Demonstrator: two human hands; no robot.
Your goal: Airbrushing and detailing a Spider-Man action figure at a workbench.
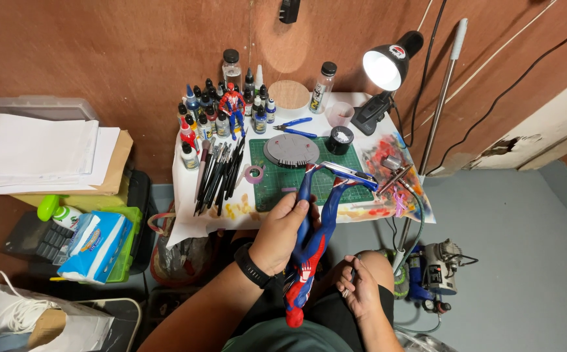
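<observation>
The red and blue plastic action figure [309,251] is gripped around its legs by the left hand [282,231], head down over the lap; a thin brush [352,277] is pinched in the right hand [360,287], just beside the figure; beyond both hands lies the green cutting mat [283,179] on the bench [199,215].

My left hand [283,229] is gripping a blue-and-red figure with web lines [309,251]; a green gridded cutting mat [296,179] is lying on the white paper-covered tabletop [189,195], beside a paint-smeared sheet [397,182].
</observation>
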